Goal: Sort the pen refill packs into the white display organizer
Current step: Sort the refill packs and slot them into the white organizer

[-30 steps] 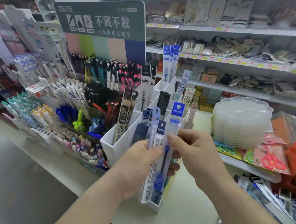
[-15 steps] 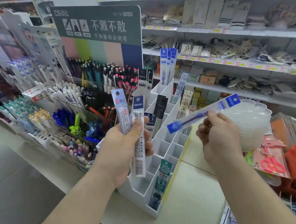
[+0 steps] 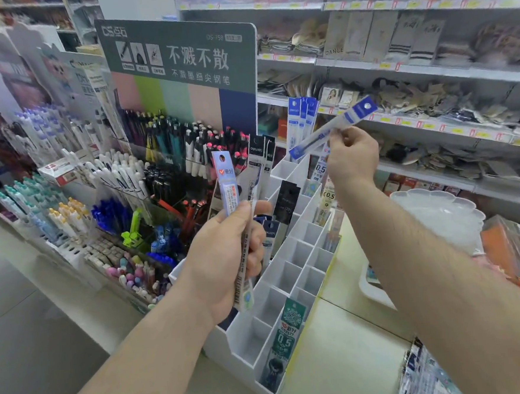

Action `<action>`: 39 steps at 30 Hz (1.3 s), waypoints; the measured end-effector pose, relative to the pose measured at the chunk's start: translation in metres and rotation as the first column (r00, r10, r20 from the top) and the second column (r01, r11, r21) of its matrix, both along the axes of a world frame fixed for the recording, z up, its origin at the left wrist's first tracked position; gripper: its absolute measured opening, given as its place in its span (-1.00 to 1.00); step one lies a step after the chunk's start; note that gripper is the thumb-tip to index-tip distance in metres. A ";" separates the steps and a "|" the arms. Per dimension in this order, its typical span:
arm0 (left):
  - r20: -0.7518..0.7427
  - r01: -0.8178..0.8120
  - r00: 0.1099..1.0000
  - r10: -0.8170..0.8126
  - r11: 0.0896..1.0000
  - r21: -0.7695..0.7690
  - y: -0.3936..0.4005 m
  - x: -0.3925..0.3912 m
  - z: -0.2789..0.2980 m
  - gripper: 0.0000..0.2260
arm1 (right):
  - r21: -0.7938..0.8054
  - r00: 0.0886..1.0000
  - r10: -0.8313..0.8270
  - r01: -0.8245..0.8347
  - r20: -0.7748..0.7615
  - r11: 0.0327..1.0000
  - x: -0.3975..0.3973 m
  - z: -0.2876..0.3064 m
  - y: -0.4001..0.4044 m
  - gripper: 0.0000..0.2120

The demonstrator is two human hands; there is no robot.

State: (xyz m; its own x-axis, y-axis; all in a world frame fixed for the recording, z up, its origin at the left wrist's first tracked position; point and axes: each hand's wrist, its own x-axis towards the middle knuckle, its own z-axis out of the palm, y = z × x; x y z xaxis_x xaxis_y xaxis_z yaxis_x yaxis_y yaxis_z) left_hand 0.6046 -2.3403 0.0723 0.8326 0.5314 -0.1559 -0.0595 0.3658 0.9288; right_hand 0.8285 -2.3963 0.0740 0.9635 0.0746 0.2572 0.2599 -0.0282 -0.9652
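Note:
The white display organizer [image 3: 292,274] stands stepped on the counter, with many square compartments. My left hand [image 3: 226,260] grips two upright refill packs [image 3: 232,198] in front of its left side. My right hand [image 3: 353,156] pinches a single blue refill pack [image 3: 337,126], tilted with its blue header up to the right, above the organizer's back rows. Blue refill packs [image 3: 301,123] stand in the rear compartment. Black packs [image 3: 288,201] sit in the middle rows and a green 0.5 pack [image 3: 288,333] in the front row.
A pen display [image 3: 170,160] with a grey-green sign [image 3: 181,57] stands left of the organizer. Store shelves [image 3: 428,71] run behind. A stack of clear scalloped trays [image 3: 438,215] sits right of the organizer, packaged goods [image 3: 514,249] beyond it.
My right hand has drawn one blue pack out of the bundle and lifted it up and back over the organizer's rear. The left hand keeps the other packs and has risen slightly.

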 end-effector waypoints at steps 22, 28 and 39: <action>0.008 0.217 0.976 -0.217 0.969 -0.115 -0.004 -0.005 -0.004 -0.67 | -0.657 0.982 0.190 -0.144 -0.001 0.740 0.026 -0.010 0.027 -0.80; 0.005 0.215 0.977 -0.214 0.977 -0.018 -0.013 -0.007 -0.005 -0.71 | -0.208 0.955 0.245 -0.277 -0.167 0.938 -0.031 -0.005 -0.009 -0.79; -0.066 0.285 0.955 -0.289 0.956 -0.064 -0.023 -0.009 -0.011 -0.72 | 0.219 0.746 0.595 -0.554 -0.299 0.804 -0.129 -0.014 -0.078 -0.81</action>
